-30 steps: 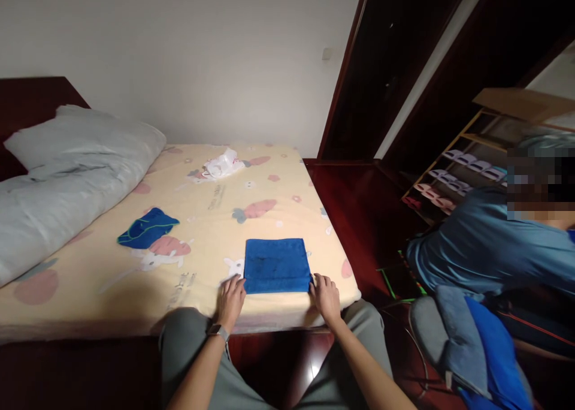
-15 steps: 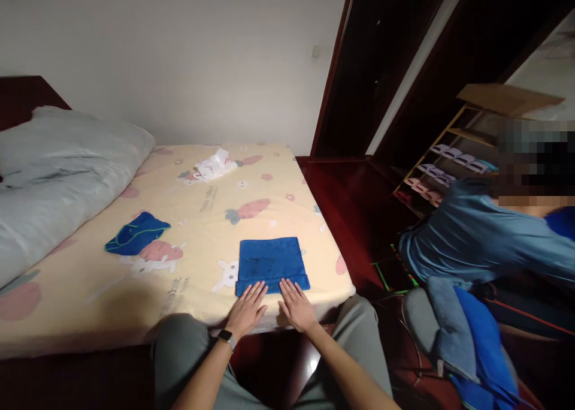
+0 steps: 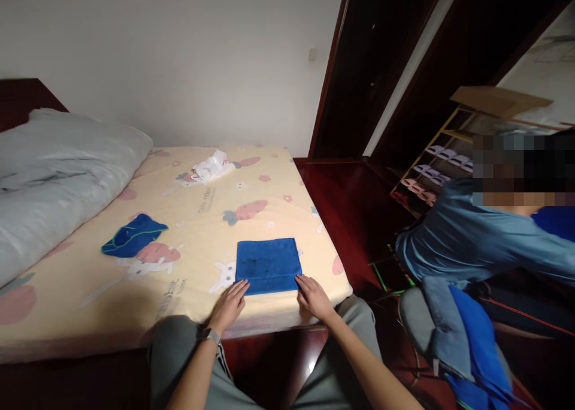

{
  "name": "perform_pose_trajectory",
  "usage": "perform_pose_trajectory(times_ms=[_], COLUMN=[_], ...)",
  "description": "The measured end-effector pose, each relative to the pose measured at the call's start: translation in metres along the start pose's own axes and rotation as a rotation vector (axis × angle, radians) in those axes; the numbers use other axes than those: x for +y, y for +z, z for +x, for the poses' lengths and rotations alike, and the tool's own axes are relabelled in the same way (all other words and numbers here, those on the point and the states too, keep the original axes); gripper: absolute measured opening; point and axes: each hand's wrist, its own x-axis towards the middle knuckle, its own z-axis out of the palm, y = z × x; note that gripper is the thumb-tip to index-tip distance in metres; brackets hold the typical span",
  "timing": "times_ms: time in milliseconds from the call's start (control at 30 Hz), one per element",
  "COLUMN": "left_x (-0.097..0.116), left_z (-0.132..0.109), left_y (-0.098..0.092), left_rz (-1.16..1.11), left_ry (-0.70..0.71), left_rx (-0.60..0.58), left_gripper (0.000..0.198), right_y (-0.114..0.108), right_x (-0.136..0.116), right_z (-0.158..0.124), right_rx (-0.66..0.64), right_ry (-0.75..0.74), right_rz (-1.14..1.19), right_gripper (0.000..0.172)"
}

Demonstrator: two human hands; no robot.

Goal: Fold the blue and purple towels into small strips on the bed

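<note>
A blue cloth [image 3: 268,266], folded into a flat rectangle, lies near the front edge of the bed [image 3: 197,302]. At its near left corner rests my left hand [image 3: 231,302], fingers stretched out with the tips on the cloth. My right hand [image 3: 314,296] is at the near right corner, its fingers extended and the tips touching the edge. Neither hand visibly grips the fabric. Farther left, a second blue cloth with green edging [image 3: 135,236] lies crumpled on the sheet.
A white plastic bag [image 3: 211,165] lies toward the back of the bed, and a grey quilt [image 3: 67,176] is heaped at left. On my right, a person in a blue shirt [image 3: 471,236] leans beside a pile of grey and blue cloths [image 3: 453,326]. A shoe rack [image 3: 431,164] stands behind.
My hands have moved apart from the middle of the cloth's near strip to its two near corners. The strip that stuck out along the near edge now lies in line with the rest.
</note>
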Motion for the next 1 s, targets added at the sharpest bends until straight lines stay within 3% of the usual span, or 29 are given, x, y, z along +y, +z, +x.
perform_pose_trajectory(times_ms=[333,533,633,833,1000], left_x=[-0.012,-0.008,-0.006,-0.015,-0.024], left_z=[0.006,-0.003,-0.006,0.004,0.008], left_y=[-0.006,-0.024,-0.026,-0.006,0.014], left_rz=[-0.195,-0.202,-0.225,-0.278,-0.214], left_ry=[-0.141,-0.143,-0.174,-0.320,-0.347], left_rx=[0.171,0.083,0.042,0.155,0.310], left_gripper=[0.039,0.034,0.032,0.034,0.038], right_y=[0.004,-0.017,-0.022,-0.012,0.001], right_x=[0.020,0.026,0.028,0.026,0.026], right_z=[0.009,0.006,0.005,0.019,0.033], right_rx=[0.092,-0.024,-0.069,-0.033,0.011], right_ry=[0.065,0.002,0.049,0.313,0.429], right_rz=[0.264,0.315,0.387,0.531,0.441], right_gripper=[0.045,0.036,0.034,0.034,0.042])
